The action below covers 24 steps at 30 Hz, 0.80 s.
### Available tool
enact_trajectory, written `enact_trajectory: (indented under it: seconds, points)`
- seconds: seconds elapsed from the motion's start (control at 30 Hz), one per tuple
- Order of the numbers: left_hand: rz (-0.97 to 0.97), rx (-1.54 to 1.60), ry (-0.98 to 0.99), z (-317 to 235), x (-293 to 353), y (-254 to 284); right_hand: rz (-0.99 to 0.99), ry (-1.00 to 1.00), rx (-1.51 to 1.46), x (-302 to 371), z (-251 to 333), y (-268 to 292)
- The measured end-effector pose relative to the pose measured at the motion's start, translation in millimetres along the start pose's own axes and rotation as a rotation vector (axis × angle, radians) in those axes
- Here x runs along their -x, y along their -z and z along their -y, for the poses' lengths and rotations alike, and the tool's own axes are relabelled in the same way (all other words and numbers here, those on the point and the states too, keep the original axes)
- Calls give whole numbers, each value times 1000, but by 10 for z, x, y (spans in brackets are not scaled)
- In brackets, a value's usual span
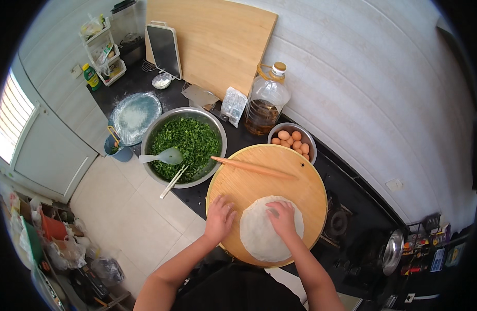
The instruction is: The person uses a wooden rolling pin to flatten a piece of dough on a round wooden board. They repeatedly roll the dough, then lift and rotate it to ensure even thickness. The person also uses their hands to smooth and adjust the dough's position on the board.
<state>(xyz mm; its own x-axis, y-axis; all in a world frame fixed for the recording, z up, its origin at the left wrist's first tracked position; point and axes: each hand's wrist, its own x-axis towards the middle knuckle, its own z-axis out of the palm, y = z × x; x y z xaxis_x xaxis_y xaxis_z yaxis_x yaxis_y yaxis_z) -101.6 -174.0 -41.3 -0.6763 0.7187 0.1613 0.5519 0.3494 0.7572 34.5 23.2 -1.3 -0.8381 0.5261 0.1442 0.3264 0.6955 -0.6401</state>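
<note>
A round sheet of pale rolled dough (259, 234) lies on the near part of a round wooden board (233, 168). My right hand (283, 216) is over the upper right of the sheet, fingers bent and slightly apart, fingertips at its surface; I make out nothing held. To the left of the dough, my left hand (221, 217) rests on the board by its rim, with loosely bent, separated fingers and nothing in them. A tapered wooden rolling pin (254, 168) lies across the board beyond both hands.
Left of the board stands a steel bowl (224, 136) of chopped greens (191, 132), with a scoop (168, 156) and chopsticks (173, 182). Behind are an egg bowl (312, 147) and an oil jug (268, 101). A stove burner (338, 222) is at right; a film-covered basin (137, 116) stands far left.
</note>
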Motion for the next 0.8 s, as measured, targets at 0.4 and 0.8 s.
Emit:
enact_trajectory:
  seconds: [0.4,0.8]
  points:
    - [142,-328,312,-193,-152,-317,-384,-374,220,802,-559,276]
    - [98,-311,311,-156,-192,-420,-456,-501,153,1123,-916,179]
